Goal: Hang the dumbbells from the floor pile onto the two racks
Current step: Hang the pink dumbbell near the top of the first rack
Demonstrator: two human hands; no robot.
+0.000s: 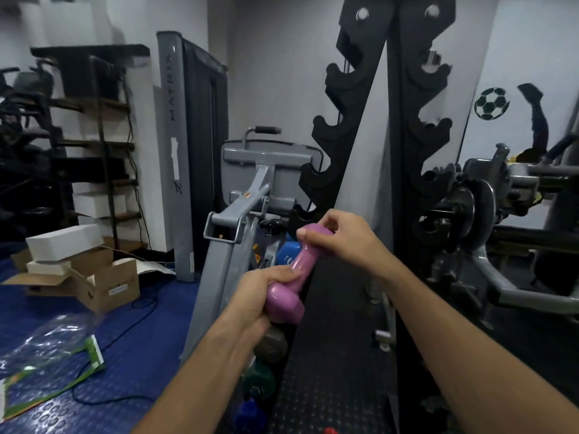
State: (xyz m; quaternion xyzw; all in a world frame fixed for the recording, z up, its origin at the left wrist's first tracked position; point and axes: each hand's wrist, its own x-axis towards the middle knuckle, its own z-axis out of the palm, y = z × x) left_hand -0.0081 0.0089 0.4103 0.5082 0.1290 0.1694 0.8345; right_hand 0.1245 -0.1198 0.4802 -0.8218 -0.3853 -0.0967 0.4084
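Pink vinyl covers the dumbbell [293,270] held in both hands at picture centre: the left hand [260,296] has its grip curled round the handle just above the lower head, while the right hand [344,238] pinches the upper head between thumb and fingertips. The dumbbell lies tilted, lower head toward 7 o'clock, upper head toward 1 o'clock, in the air in front of the black rack [338,126]. At 12 o'clock from the hands, that rack's left upright rises with bare hooked cradles; a second notched upright [429,130] stands at 1 o'clock. Below the left hand, at 6 o'clock, a grey dumbbell [272,343], a green dumbbell [260,382] and a blue dumbbell [249,415] sit one under another along the rack's lower edge. A grey machine frame [232,220] stands at 10 o'clock. Cardboard boxes [103,283] lie on the blue floor [150,321] at 9 o'clock, and a clear plastic wrapper [53,343] at 8 o'clock.
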